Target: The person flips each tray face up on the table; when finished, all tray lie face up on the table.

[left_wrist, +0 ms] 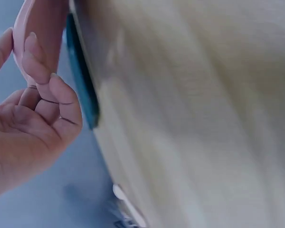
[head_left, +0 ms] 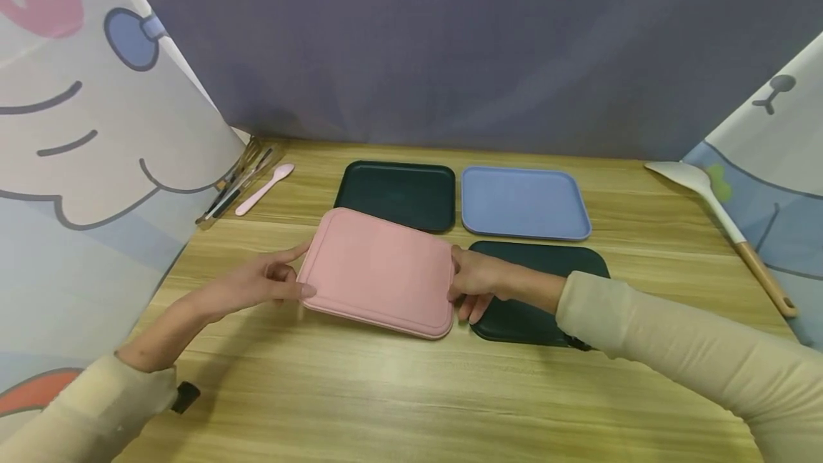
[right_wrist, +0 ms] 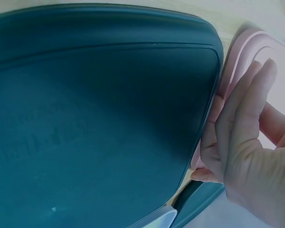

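A pink rectangular tray [head_left: 379, 270] is held between both hands, its left end raised off the wooden table and its surface slanting. My left hand [head_left: 257, 281] pinches the left short edge, thumb on top. In the left wrist view, the left hand's fingers [left_wrist: 35, 66] bend against the tray's rim. At the opposite short edge, my right hand [head_left: 477, 281] grips the pink tray, with some fingertips hidden beneath it. That hand is over the left end of a dark green tray [head_left: 534, 299], which lies flat on the table and is partly covered by the forearm.
Behind the pink tray lie another dark green tray [head_left: 398, 195], partly overlapped in view, and a blue tray [head_left: 524, 202]. A pink spoon [head_left: 265, 190] and several kitchen utensils [head_left: 238, 184] lie at the back left. A white, wooden-handled spoon [head_left: 714, 206] lies along the right edge.
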### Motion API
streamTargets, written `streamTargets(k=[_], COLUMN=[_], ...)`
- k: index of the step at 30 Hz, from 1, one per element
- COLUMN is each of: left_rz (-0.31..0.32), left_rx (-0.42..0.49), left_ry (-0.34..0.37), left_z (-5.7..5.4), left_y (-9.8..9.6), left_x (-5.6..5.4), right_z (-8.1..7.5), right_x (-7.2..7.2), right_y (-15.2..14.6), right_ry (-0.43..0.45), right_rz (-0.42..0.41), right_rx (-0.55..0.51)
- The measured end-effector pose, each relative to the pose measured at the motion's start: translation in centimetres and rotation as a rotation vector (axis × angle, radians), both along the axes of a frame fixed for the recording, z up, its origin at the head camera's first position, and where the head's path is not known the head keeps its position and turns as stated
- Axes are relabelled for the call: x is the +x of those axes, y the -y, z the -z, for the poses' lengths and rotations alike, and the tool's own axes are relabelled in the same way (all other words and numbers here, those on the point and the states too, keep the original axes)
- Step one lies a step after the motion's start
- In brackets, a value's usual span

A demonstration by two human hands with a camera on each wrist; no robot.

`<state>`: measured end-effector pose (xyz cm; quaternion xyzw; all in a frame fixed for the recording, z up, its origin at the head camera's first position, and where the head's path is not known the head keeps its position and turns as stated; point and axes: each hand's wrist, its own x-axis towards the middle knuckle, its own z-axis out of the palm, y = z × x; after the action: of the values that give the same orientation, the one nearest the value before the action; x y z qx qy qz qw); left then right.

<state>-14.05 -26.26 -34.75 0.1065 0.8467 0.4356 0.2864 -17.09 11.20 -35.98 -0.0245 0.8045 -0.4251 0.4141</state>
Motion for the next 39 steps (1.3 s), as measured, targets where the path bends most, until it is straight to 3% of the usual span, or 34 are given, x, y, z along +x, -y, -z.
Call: streamTargets(k=[8, 16, 22, 30, 39], left_rz=[-0.002, -0.008, 0.0, 0.005, -0.03], left_rx=[-0.025, -0.053, -0.138, -0.227, -0.25], left_ry=[-0.088, -0.124, -0.15, -0.137, -0.149], left_z=[-3.2, -5.4, -7.0, -8.1, -8.6], left_y=[-1.8, -3.4, -4.4, -5.6, -6.3], left_x=[0.5, 1.1, 1.7, 2.1, 2.3], right_z=[0.2, 0.3, 0.3, 0.6, 0.7], right_x=[0.0, 0.1, 0.0, 0.1, 0.1], right_y=[-0.2, -0.7, -0.8, -1.1, -1.3], right_ry=[0.008, 0.016, 0.023, 0.027, 0.023], right_rz=[0.001, 0.003, 0.013, 0.02, 0.012], right_rx=[-0.044, -0.094, -0.097, -0.091, -0.102])
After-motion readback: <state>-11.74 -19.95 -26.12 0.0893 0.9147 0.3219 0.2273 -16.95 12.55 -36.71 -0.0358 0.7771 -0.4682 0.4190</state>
